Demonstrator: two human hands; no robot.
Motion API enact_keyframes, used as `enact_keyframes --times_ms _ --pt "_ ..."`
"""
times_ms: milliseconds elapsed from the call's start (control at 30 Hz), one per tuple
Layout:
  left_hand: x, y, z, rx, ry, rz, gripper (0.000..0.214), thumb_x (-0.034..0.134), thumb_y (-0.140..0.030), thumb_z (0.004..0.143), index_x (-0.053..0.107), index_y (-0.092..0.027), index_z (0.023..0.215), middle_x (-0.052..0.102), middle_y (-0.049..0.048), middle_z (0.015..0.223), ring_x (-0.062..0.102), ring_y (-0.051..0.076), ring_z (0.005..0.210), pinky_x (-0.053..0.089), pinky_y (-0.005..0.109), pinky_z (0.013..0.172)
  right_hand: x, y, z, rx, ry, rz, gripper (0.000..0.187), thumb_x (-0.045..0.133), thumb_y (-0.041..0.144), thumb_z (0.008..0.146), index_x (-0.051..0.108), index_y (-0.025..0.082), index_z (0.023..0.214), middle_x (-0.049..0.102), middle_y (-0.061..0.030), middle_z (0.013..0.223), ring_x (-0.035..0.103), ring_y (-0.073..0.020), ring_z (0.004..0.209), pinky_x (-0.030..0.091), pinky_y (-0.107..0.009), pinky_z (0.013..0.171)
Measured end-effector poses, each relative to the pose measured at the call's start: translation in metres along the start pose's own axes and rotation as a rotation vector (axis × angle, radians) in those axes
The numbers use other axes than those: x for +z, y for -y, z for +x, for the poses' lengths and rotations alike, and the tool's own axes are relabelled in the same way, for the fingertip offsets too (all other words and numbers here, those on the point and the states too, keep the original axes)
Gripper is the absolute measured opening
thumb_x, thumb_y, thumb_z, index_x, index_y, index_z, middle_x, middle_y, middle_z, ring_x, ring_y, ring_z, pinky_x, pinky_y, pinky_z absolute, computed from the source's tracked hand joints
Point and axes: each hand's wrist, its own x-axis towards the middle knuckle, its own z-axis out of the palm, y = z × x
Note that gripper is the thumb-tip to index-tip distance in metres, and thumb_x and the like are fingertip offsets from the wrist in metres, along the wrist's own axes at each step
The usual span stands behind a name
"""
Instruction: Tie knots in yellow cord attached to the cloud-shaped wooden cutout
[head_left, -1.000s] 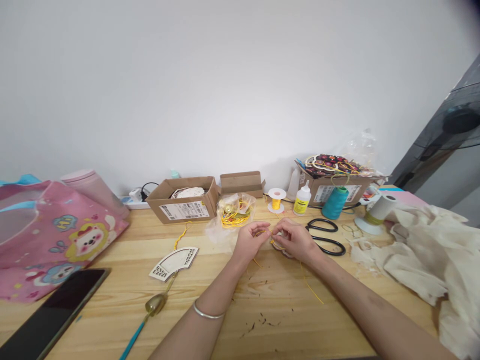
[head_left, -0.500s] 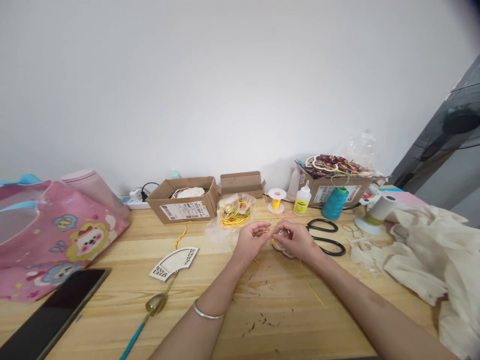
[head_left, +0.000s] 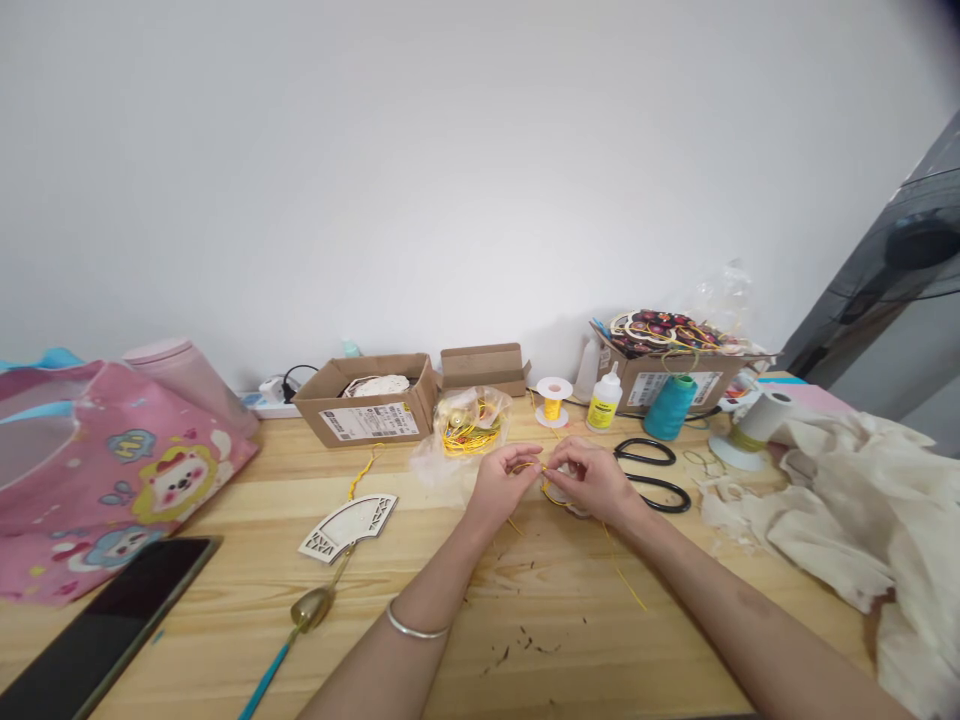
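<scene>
Head view: left hand (head_left: 501, 487) and right hand (head_left: 592, 484) nearly touch, fingers curled in, both pinching yellow cord (head_left: 545, 487) above the counter (head_left: 420, 540). One cord end trails below right wrist. Pale piece (head_left: 577, 513) sits under right hand; scissors (head_left: 663, 508) just beside.

The thin yellow cord (head_left: 546, 487) looks like fine textile thread, the pale grained table (head_left: 547, 600) smooth wood, the gold bell-shaped pendant (head_left: 312, 607) shiny metal, the brown open-topped box (head_left: 367, 420) matt cardboard, and the cream heaped fabric (head_left: 832, 500) crumpled, dull cloth.
</scene>
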Motion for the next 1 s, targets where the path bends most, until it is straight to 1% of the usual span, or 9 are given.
enact_keyframes --times_ms 167,333,467,567,667,767,833,900,1000 --pt "0.001 0.0 0.0 0.017 0.018 0.043 0.027 0.057 -0.016 0.06 0.059 -0.009 0.086 0.062 0.0088 0.079 0.056 0.015 0.073 0.044 0.025 0.067 -0.001 0.003 -0.001 0.025 0.037 0.005 0.005 0.05 0.018 0.063 0.052 0.017 0.059 0.051 0.0015 0.065 0.04 -0.0069 0.051 0.032 -0.019 0.048" --pt "0.002 0.001 0.0 0.028 0.034 0.047 0.027 0.057 -0.018 0.061 0.058 -0.011 0.087 0.062 0.0058 0.073 0.056 0.015 0.07 0.044 0.024 0.064 -0.001 0.002 -0.002 0.082 0.07 -0.023 0.002 0.049 0.017 0.06 0.051 0.017 0.06 0.049 0.0025 0.061 0.039 -0.0067 0.049 0.031 -0.018 0.046" --pt "0.002 0.0 0.0 0.032 0.024 0.039 0.026 0.057 -0.019 0.061 0.059 -0.011 0.086 0.062 0.0063 0.074 0.057 0.014 0.071 0.044 0.024 0.064 -0.003 0.004 -0.003 0.139 0.026 -0.098 0.005 0.05 0.022 0.061 0.054 0.018 0.062 0.044 0.0042 0.048 0.038 -0.0072 0.044 0.028 -0.018 0.042" --pt "0.002 -0.001 0.0 0.04 0.029 0.032 0.026 0.057 -0.019 0.061 0.059 -0.011 0.085 0.062 0.0075 0.077 0.056 0.014 0.072 0.044 0.025 0.066 -0.004 0.006 -0.003 0.115 -0.014 -0.12 0.01 0.05 0.026 0.063 0.057 0.018 0.063 0.044 0.0041 0.045 0.039 -0.0071 0.042 0.028 -0.018 0.041" --pt "0.002 -0.001 0.0 0.043 0.028 0.038 0.026 0.057 -0.02 0.061 0.059 -0.01 0.085 0.062 0.0088 0.08 0.056 0.015 0.074 0.044 0.026 0.068 -0.003 0.004 -0.003 0.093 -0.033 -0.086 0.011 0.049 0.026 0.064 0.057 0.018 0.065 0.044 0.004 0.045 0.038 -0.007 0.042 0.029 -0.018 0.042" --pt "0.002 -0.001 0.0 0.042 0.029 0.051 0.026 0.057 -0.02 0.061 0.059 -0.01 0.085 0.062 0.0094 0.083 0.056 0.015 0.075 0.044 0.026 0.069 -0.001 0.003 -0.002 0.118 -0.041 0.01 0.009 0.049 0.023 0.063 0.056 0.018 0.065 0.039 0.005 0.044 0.034 -0.0067 0.042 0.026 -0.017 0.04" --pt "0.002 -0.001 0.0 0.044 0.032 0.06 0.025 0.056 -0.019 0.062 0.058 -0.01 0.085 0.062 0.0093 0.083 0.057 0.015 0.075 0.044 0.026 0.069 0.0 0.005 -0.002 0.164 -0.019 0.114 0.007 0.048 0.02 0.061 0.054 0.017 0.064 0.037 0.0057 0.044 0.031 -0.0062 0.041 0.025 -0.017 0.039" --pt "0.002 -0.002 0.0 0.042 0.032 0.064 0.025 0.056 -0.018 0.062 0.058 -0.01 0.086 0.062 0.009 0.082 0.057 0.015 0.074 0.044 0.026 0.068 -0.001 0.007 -0.001 0.226 0.02 0.258 0.008 0.047 0.017 0.058 0.052 0.017 0.064 0.04 0.0053 0.047 0.031 -0.0059 0.042 0.025 -0.017 0.04" --pt "0.001 -0.003 0.0 0.033 0.021 0.067 0.025 0.056 -0.017 0.062 0.059 -0.011 0.085 0.062 0.0081 0.08 0.056 0.015 0.073 0.044 0.026 0.068 -0.005 0.012 0.001 0.318 0.069 0.525 0.009 0.048 0.016 0.055 0.048 0.016 0.064 0.045 0.0037 0.054 0.036 -0.006 0.045 0.029 -0.018 0.042"
